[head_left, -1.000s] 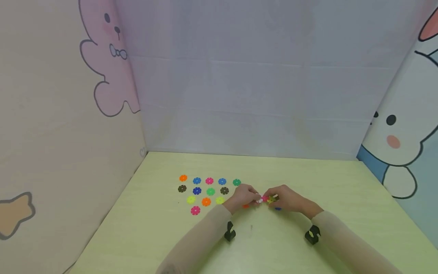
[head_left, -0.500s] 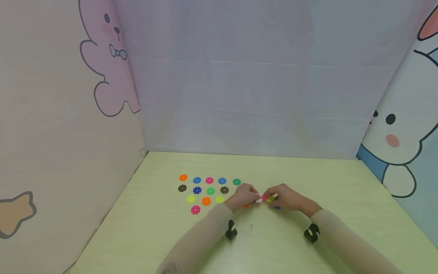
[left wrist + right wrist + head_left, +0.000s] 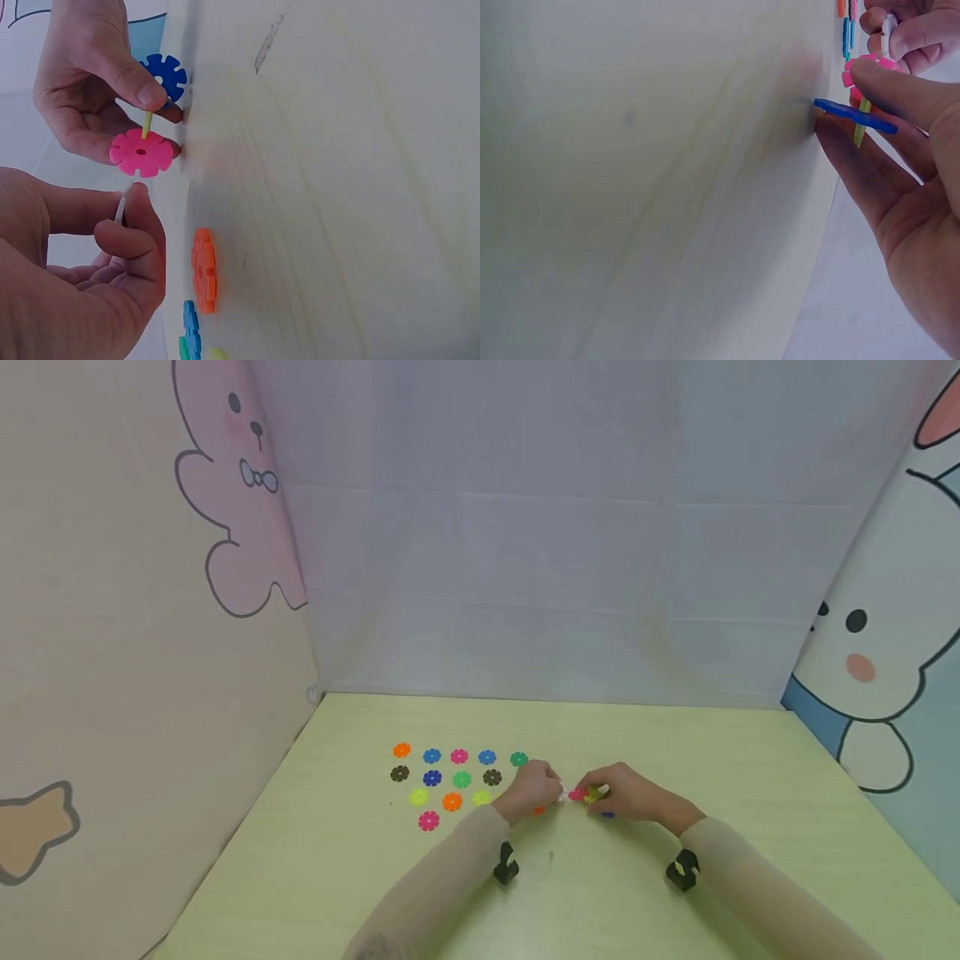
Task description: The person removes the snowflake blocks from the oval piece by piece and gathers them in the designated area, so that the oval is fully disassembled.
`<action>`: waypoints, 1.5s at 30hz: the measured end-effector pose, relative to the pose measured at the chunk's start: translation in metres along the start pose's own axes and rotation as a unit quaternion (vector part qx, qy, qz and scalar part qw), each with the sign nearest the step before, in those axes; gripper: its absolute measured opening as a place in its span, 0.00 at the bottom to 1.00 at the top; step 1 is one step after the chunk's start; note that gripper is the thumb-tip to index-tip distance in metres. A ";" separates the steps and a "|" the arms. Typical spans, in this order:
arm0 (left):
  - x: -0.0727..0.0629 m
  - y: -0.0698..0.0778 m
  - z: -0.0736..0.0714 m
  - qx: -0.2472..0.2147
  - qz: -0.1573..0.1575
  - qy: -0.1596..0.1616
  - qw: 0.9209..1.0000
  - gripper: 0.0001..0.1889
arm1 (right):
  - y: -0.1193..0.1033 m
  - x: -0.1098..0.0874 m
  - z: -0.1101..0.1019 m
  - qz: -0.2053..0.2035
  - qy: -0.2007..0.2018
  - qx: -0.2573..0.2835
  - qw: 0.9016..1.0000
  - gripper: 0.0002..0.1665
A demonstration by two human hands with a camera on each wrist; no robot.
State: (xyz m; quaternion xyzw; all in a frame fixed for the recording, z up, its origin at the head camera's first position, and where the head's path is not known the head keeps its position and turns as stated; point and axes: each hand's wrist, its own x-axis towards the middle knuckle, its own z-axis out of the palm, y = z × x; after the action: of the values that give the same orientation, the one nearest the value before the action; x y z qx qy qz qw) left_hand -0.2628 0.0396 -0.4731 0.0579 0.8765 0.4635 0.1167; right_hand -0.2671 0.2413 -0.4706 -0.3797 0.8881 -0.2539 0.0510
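Note:
My left hand [image 3: 532,785] pinches a white notched disc [image 3: 121,208], seen edge-on in the left wrist view, between thumb and finger. My right hand [image 3: 628,792] grips a small chain of interlocking plastic discs. In this chain a pink disc [image 3: 141,154] is slotted onto a yellow disc [image 3: 147,124], which also joins a blue disc [image 3: 855,115]. Most of the yellow disc is hidden by the fingers. A narrow gap separates the white disc from the pink one. Both hands are low over the table, close together.
Loose notched discs lie in rows on the pale table [image 3: 300,877] left of the hands, among them a dark green disc [image 3: 519,759] and a pink disc [image 3: 428,821]. An orange disc [image 3: 203,270] lies beside the left hand. Printed fabric walls stand around the table.
The white disc, next to or touching the pink one before, has moved slightly left with my left hand, and a gap now shows between them. My right hand has stayed nearly still.

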 end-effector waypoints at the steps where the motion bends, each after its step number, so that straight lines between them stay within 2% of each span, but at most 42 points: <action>1: 0.000 -0.001 -0.001 -0.004 0.002 0.000 1.000 0.04 | 0.000 0.000 0.000 0.003 -0.001 0.000 1.000 0.14; 8: -0.004 -0.003 -0.016 -0.025 0.005 0.003 1.000 0.06 | 0.000 0.000 0.001 0.021 -0.008 -0.005 1.000 0.15; 16: -0.012 -0.010 -0.035 -0.046 0.041 -0.002 0.998 0.07 | -0.002 0.002 0.000 0.043 -0.011 -0.007 0.999 0.14; 19: -0.016 -0.017 -0.041 -0.047 0.049 -0.007 0.998 0.07 | -0.002 0.003 0.000 0.051 -0.010 -0.004 0.999 0.14; 25: -0.021 -0.031 -0.051 -0.038 0.059 -0.028 0.997 0.07 | -0.002 0.003 0.002 0.074 -0.010 0.001 0.997 0.14; 31: -0.026 -0.037 -0.061 -0.031 0.061 -0.048 0.996 0.06 | -0.001 0.004 0.005 0.089 -0.009 -0.002 0.996 0.14; 39: -0.035 -0.047 -0.070 -0.007 0.072 -0.078 0.994 0.07 | 0.000 0.004 0.005 0.084 -0.006 0.001 0.996 0.13; 45: -0.041 -0.053 -0.075 0.029 0.071 -0.092 0.993 0.07 | 0.003 0.005 0.005 0.076 -0.002 -0.009 0.997 0.13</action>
State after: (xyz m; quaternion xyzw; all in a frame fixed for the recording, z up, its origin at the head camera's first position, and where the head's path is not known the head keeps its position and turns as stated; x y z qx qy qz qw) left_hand -0.2425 -0.0583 -0.4702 0.1656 0.8691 0.4373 0.1615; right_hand -0.2705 0.2374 -0.4760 -0.3122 0.9166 -0.2402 0.0687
